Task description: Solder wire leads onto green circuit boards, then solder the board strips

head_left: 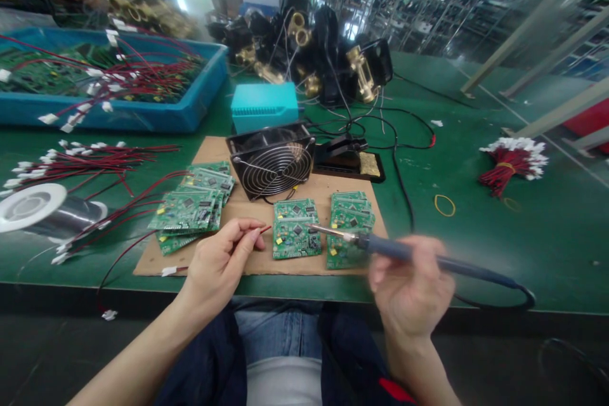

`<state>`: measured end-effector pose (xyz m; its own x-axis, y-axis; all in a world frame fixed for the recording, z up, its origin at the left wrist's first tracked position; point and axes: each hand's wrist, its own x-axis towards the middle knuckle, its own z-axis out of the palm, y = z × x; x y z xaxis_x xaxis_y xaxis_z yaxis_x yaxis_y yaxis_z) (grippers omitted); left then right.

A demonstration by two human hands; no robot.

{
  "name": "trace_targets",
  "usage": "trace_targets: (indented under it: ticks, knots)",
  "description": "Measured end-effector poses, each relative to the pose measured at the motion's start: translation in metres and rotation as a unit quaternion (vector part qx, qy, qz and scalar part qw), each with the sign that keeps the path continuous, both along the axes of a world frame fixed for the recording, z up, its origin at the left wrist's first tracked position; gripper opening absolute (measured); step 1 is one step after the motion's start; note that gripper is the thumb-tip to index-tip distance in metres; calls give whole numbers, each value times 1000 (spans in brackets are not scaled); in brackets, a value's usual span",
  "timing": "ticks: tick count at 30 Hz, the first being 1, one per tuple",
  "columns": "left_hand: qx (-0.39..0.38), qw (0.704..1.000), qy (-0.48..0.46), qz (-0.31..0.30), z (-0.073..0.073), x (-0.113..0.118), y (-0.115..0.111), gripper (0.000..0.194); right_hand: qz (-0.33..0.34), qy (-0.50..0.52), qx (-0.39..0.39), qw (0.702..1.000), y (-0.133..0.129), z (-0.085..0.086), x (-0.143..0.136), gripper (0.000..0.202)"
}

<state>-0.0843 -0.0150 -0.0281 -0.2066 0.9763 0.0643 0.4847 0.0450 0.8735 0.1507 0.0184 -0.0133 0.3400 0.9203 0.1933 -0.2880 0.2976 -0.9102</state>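
My left hand pinches a red-and-black wire, its free tip pointing toward the green circuit boards in the middle of the cardboard. In my right hand is a soldering iron, gripped like a pen and slightly blurred. The iron's metal tip reaches left over the middle boards; whether it touches them I cannot tell. Under the iron lies the right stack of boards. Another stack of boards, with wires running off it, sits to the left of my left hand.
A black fan stands behind the middle boards, beside a soldering stand with a sponge. At left are a solder spool, loose wires and a blue bin. A wire bundle lies far right. Another person's hand shows at back left.
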Motion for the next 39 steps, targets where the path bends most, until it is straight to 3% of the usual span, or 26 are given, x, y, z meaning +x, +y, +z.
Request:
trace_targets:
  ticks: [10, 16, 30, 36, 39]
  knots:
    - [-2, 999, 37, -8, 6, 0, 2, 33, 56, 6, 13, 998, -9, -8, -13, 18]
    - [22, 998, 66, -2, 4, 3, 7, 24, 60, 2, 17, 998, -9, -13, -16, 17]
    - [-12, 999, -25, 20, -5, 1, 13, 28, 71, -13, 16, 997, -10, -14, -16, 17]
    - [55, 998, -30, -10, -6, 5, 16, 17, 81, -7, 14, 997, -9, -14, -16, 16]
    - [46, 997, -62, -20, -6, 5, 18, 15, 84, -10, 15, 996, -10, -14, -16, 16]
